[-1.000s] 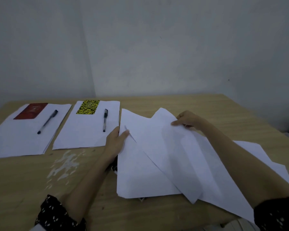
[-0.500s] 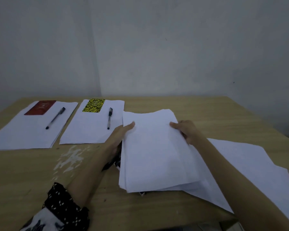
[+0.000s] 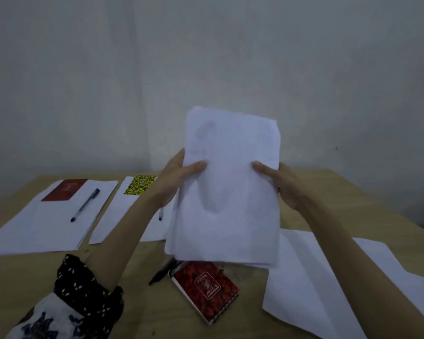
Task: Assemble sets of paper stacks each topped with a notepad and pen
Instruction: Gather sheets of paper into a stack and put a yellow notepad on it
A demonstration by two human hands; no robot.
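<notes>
Two hands are lifting a sheaf of white paper (image 3: 228, 192) upright off the desk (image 3: 137, 302), most likely so its lower edge can be tapped square before it is laid down as the next set. The left hand (image 3: 174, 182) is clamping the left edge, thumb pressing across the front face and fingers wrapping behind; the right hand (image 3: 283, 184) is mirroring it on the right edge, thumb lying on the front. Both grips are closing firmly on the sheaf, and its bottom edge is hanging just above the desk. Below it, a red notepad (image 3: 206, 288) and a black pen (image 3: 162, 271) are lying loose, close at hand, and seem to be waiting to top this stack. Off to the left, two finished sets are sitting side by side: one stack is carrying a dark red notepad (image 3: 65, 189) and a pen (image 3: 85, 205), the next a yellow patterned notepad (image 3: 140, 185) with its pen (image 3: 160, 214) mostly hiding behind the left forearm. To the right, loose sheets (image 3: 328, 277) are spreading untidily, and look like supply for further sets.
</notes>
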